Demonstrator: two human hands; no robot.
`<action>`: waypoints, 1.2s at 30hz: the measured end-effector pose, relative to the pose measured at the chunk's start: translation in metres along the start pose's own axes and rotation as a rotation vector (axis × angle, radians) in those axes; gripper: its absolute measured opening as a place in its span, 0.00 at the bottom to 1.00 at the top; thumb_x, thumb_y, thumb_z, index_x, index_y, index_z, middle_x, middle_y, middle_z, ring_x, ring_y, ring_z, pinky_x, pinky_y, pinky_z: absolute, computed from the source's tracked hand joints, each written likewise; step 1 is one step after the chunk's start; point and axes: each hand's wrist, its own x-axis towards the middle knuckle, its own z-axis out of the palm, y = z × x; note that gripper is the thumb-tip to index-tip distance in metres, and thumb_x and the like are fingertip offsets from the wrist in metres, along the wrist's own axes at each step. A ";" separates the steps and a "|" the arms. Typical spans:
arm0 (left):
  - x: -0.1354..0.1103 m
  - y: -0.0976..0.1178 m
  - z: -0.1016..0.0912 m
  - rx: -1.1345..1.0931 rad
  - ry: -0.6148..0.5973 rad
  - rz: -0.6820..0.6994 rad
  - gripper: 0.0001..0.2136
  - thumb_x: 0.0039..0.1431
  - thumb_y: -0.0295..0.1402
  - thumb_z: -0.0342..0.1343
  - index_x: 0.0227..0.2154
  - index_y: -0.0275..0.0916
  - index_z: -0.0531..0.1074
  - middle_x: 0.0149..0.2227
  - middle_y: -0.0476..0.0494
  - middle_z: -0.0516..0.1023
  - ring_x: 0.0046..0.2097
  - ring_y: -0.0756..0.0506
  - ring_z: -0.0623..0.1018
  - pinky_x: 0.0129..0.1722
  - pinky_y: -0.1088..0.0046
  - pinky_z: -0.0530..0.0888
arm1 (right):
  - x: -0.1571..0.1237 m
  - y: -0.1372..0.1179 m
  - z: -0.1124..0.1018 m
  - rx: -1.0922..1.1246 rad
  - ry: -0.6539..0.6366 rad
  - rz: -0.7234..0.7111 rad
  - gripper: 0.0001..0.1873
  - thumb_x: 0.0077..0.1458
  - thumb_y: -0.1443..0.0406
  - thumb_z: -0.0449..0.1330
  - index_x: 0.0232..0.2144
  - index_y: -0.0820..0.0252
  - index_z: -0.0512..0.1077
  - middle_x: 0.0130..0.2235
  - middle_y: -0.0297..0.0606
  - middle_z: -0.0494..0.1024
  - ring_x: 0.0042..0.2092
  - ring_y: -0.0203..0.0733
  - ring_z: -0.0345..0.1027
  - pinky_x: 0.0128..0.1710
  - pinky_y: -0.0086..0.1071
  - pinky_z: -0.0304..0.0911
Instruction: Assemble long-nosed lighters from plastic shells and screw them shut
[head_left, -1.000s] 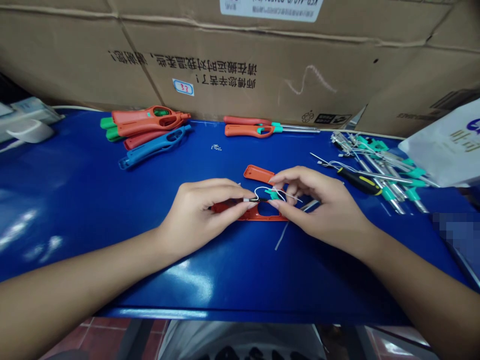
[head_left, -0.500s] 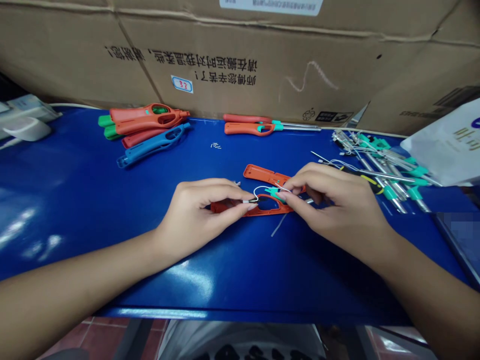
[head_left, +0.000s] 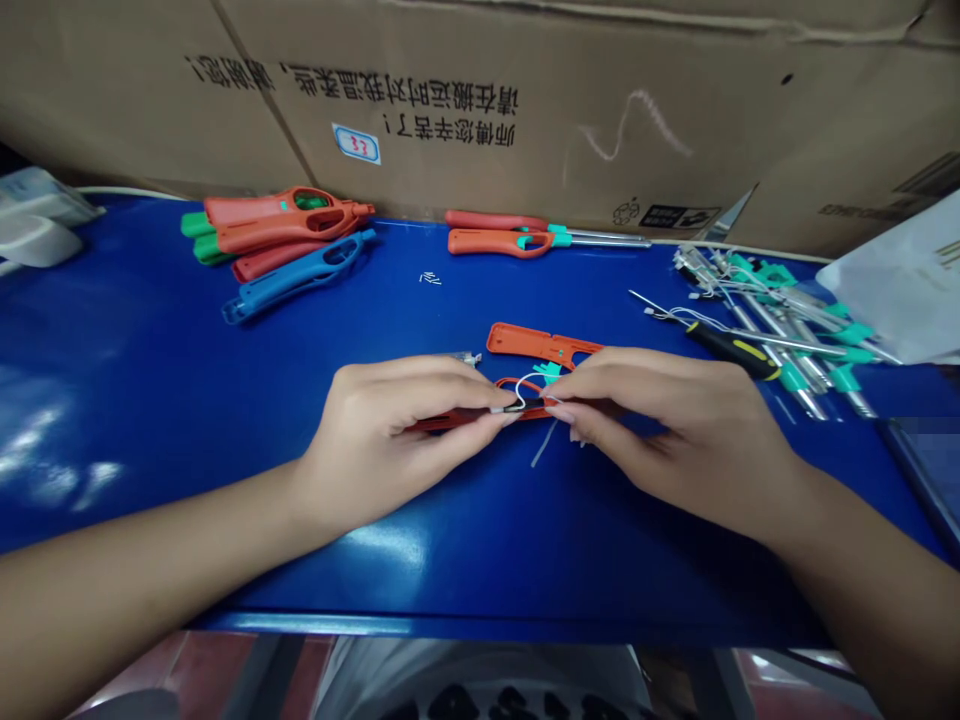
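Note:
Between the fingertips of both hands is a small black igniter (head_left: 516,407) with a white end and a looping white wire. My left hand (head_left: 401,420) is closed in a pinch on its white end. From the other side my right hand (head_left: 667,425) pinches its dark end, with the wire passing by the fingers. Under the hands lies an orange lighter shell half (head_left: 442,422), partly covered by them. A second orange shell half (head_left: 525,341) rests just behind. Beside the right fingertips shows a green plastic part (head_left: 550,372). A thin clear tube (head_left: 544,445) sticks out below.
Orange, red, green and blue lighter shells (head_left: 292,278) are piled at back left. Two lighters with metal barrels (head_left: 495,242) lie at the back, near small white pins (head_left: 430,278). Barrels with wires (head_left: 795,345) and a screwdriver (head_left: 731,350) lie right. A cardboard box (head_left: 450,60) stands behind.
My right hand has moved left, from the wire near the green part to the dark end of the igniter. My left hand keeps its pinch. The view has shifted slightly.

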 end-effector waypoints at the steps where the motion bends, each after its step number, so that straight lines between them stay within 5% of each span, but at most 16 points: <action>1: 0.000 0.000 0.000 -0.007 -0.001 0.002 0.05 0.57 0.25 0.67 0.37 0.38 0.81 0.36 0.47 0.86 0.36 0.52 0.83 0.40 0.81 0.80 | -0.001 0.000 0.001 -0.052 -0.007 -0.031 0.06 0.66 0.68 0.59 0.41 0.61 0.77 0.38 0.35 0.82 0.41 0.34 0.76 0.42 0.25 0.68; 10: -0.001 0.005 -0.001 -0.044 -0.024 -0.078 0.05 0.57 0.28 0.68 0.36 0.42 0.81 0.35 0.49 0.85 0.33 0.51 0.82 0.36 0.78 0.82 | -0.007 -0.002 -0.001 -0.402 -0.040 -0.143 0.11 0.67 0.69 0.54 0.40 0.60 0.77 0.39 0.39 0.82 0.33 0.38 0.74 0.29 0.32 0.62; 18: 0.002 0.009 -0.001 -0.043 -0.092 -0.118 0.05 0.59 0.30 0.67 0.36 0.46 0.80 0.36 0.50 0.85 0.34 0.49 0.83 0.37 0.74 0.83 | 0.001 -0.008 -0.006 -0.299 -0.175 0.017 0.19 0.70 0.64 0.46 0.32 0.57 0.74 0.33 0.34 0.79 0.27 0.34 0.67 0.25 0.32 0.55; 25: 0.001 0.009 -0.001 -0.055 -0.117 -0.104 0.04 0.58 0.29 0.67 0.37 0.42 0.81 0.36 0.49 0.85 0.34 0.50 0.83 0.36 0.78 0.81 | -0.003 -0.008 -0.005 -0.201 -0.173 0.056 0.09 0.67 0.64 0.54 0.32 0.53 0.69 0.28 0.28 0.73 0.28 0.34 0.66 0.26 0.30 0.53; 36: -0.002 0.009 0.000 -0.017 -0.128 -0.072 0.04 0.59 0.29 0.66 0.37 0.42 0.81 0.37 0.48 0.85 0.35 0.49 0.84 0.38 0.78 0.81 | 0.002 -0.014 -0.008 -0.171 -0.251 0.127 0.14 0.68 0.63 0.54 0.27 0.55 0.65 0.25 0.25 0.71 0.25 0.32 0.64 0.24 0.30 0.50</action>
